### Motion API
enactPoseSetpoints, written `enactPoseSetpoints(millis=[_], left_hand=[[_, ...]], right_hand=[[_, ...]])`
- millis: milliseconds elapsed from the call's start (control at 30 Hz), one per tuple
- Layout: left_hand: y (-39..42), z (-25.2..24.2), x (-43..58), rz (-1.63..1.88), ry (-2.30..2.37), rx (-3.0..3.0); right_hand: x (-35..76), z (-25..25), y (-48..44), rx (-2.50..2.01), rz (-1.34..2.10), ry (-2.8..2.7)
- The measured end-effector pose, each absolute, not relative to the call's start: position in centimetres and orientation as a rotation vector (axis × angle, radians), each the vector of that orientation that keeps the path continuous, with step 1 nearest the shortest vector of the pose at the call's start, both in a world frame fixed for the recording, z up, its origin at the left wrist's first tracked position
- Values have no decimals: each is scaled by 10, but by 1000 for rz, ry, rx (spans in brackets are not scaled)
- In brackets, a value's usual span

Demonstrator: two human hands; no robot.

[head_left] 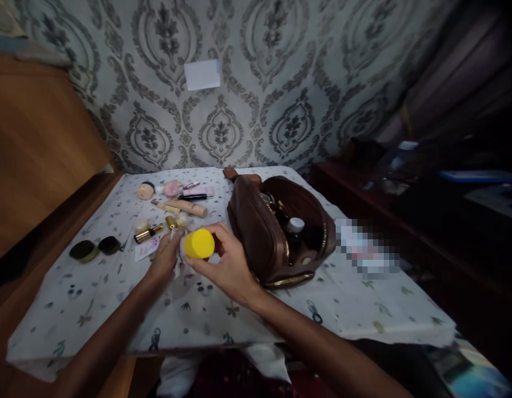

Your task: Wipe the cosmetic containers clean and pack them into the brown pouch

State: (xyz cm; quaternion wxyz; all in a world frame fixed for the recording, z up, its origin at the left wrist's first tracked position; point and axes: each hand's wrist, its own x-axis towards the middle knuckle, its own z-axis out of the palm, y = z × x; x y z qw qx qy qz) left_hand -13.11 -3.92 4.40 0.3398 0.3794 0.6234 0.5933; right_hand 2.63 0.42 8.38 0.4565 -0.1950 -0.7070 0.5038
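Yellow cylindrical plastic container (199, 243) is held above the desk (115, 309), just left of the open brown leather pouch (256, 232), with its round end facing the camera. The right hand (226, 265) grasps it, thumb below and fingers wrapped over the top. The left hand (164, 258) is curled at the container's left side, touching it or a pale item just behind it; whether it grips cannot be told.

Judged from this view, the step in hand is two-handed handling of the container.
- Keep the right-hand grip firm and the container level.
- Work over the patterned cloth, apart from the gold lipstick tube (148, 234).
- Keep the forearm off the pouch, where a dark white-capped bottle (296, 225) stands near the opening.
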Motion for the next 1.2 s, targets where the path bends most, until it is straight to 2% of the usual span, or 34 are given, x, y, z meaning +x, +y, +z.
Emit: enactPoseSetpoints(millis=[100, 200, 367, 500, 700, 933, 1200], left_hand=[[-41, 71, -109, 1395, 1632, 1609], [-37, 102, -77, 971, 1559, 2341], [-15, 124, -28, 515, 1642, 3028], [-2, 117, -17, 467, 1657, 3148], [3, 104, -25, 627, 1513, 3215], [2, 89, -30, 727, 1461, 3168], [4, 86, -34, 796, 1423, 3128]], right_hand=[[78, 126, 8, -452, 1192, -1686], [126, 153, 28, -608, 1056, -1657], [175, 152, 68, -764, 942, -1659], [194, 145, 83, -805, 952, -1733], [208, 148, 94, -839, 928, -1921], [196, 150, 107, -722, 783, -2573], [165, 153, 123, -638, 925, -2914]])
